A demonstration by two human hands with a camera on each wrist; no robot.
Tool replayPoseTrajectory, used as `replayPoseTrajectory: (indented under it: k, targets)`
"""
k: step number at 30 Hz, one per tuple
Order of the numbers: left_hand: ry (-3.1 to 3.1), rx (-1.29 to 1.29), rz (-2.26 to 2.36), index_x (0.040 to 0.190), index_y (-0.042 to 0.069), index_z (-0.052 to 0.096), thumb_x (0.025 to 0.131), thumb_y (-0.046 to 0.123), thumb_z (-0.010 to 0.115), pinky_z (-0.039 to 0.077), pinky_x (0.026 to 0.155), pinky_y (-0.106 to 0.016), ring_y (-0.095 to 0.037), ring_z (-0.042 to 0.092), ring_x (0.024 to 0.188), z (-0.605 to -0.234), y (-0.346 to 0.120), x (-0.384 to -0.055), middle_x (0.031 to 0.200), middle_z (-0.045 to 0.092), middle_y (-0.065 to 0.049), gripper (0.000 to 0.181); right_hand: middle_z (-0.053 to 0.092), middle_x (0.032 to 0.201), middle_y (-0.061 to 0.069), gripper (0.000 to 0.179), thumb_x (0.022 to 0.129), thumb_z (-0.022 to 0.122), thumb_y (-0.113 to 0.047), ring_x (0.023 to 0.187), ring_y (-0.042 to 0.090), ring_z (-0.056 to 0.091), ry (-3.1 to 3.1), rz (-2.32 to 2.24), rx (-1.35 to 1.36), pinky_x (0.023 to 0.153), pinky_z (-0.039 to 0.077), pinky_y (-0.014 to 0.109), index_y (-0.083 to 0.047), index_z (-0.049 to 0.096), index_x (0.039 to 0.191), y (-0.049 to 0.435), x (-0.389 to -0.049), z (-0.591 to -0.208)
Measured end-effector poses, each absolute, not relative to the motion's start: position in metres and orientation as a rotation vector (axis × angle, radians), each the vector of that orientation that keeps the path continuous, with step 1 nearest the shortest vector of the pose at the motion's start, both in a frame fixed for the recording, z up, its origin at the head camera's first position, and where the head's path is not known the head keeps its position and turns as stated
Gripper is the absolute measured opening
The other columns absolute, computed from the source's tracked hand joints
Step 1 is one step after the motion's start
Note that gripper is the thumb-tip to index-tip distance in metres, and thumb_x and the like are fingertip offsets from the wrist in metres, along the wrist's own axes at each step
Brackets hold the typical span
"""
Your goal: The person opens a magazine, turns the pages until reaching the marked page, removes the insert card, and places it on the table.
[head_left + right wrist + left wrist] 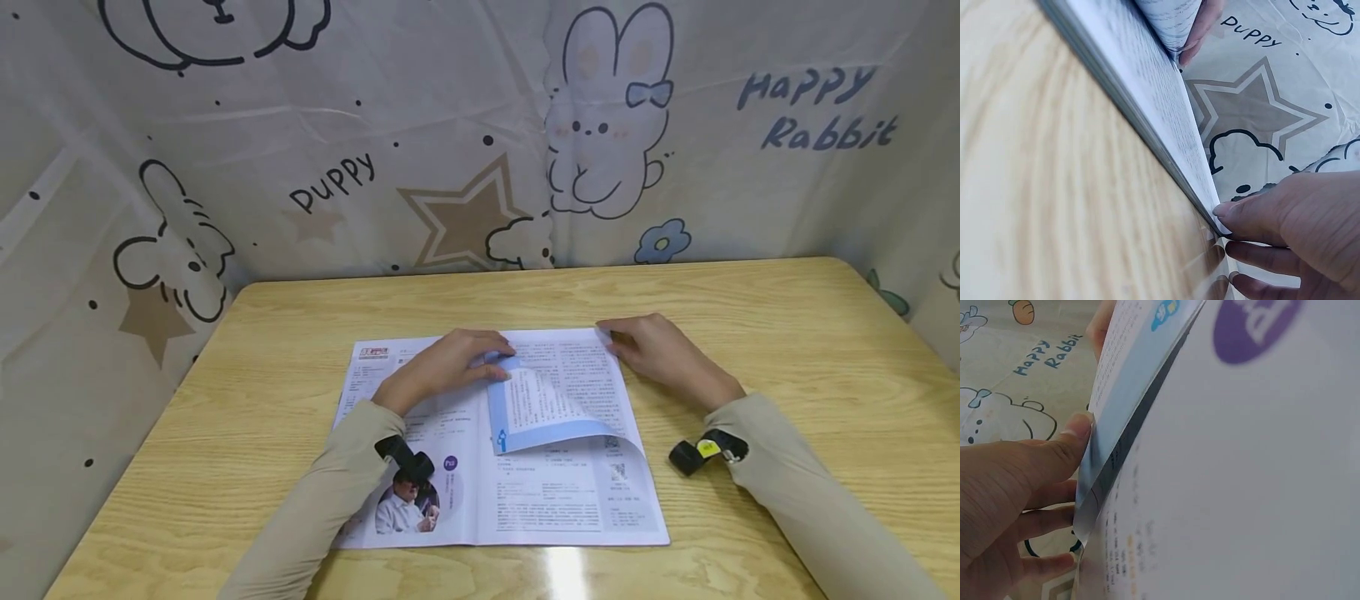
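Observation:
An open magazine lies on the wooden table, printed with small text and a round photo at its lower left. One blue-bordered page is lifted and curls over the right half. My left hand holds that page near its upper corner, with the thumb on the printed side and the fingers behind, as the left wrist view shows. At the magazine's top right corner, my right hand pinches the corner of the sheets, thumb on top. In the right wrist view the magazine's edge runs to that thumb.
The wooden table spreads around the magazine. Behind it hangs a pale cloth with cartoon animals, stars and lettering. Each wrist carries a small black camera, one on the left sleeve and one on the right sleeve.

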State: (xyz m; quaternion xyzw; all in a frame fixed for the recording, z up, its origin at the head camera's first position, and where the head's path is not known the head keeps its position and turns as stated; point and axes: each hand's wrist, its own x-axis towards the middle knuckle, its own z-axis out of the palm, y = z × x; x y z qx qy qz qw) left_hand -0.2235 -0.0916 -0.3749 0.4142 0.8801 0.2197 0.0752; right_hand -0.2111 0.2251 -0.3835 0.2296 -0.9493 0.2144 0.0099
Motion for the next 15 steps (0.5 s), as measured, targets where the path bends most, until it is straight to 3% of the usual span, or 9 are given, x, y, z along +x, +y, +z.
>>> replayPoseTrajectory:
  k: [8, 15]
  targets:
    - [2.615, 1.142, 0.707, 0.129, 0.006, 0.058, 0.097, 0.035, 0.058, 0.037, 0.109, -0.035, -0.022, 0.049, 0.13, -0.3721, -0.0858, -0.218, 0.136, 0.057, -0.009, 0.043, 0.063, 0.122, 0.023, 0.035, 0.09, 0.064, -0.001, 0.113, 0.038, 0.06, -2.944, 0.675, 0.723, 0.094, 0.047, 0.051, 0.005, 0.061, 0.125, 0.2252, -0.2104, -0.3845]
    - [2.634, 1.163, 0.661, 0.129, 0.007, 0.058, 0.099, 0.035, 0.054, 0.038, 0.108, -0.034, -0.021, 0.052, 0.126, -0.3725, -0.0843, -0.2152, 0.13, 0.06, -0.007, 0.041, 0.064, 0.118, 0.024, 0.034, 0.089, 0.065, 0.0, 0.098, 0.029, 0.065, -2.903, 0.65, 0.754, 0.089, 0.051, 0.05, 0.006, 0.062, 0.122, 0.226, -0.2118, -0.3868]
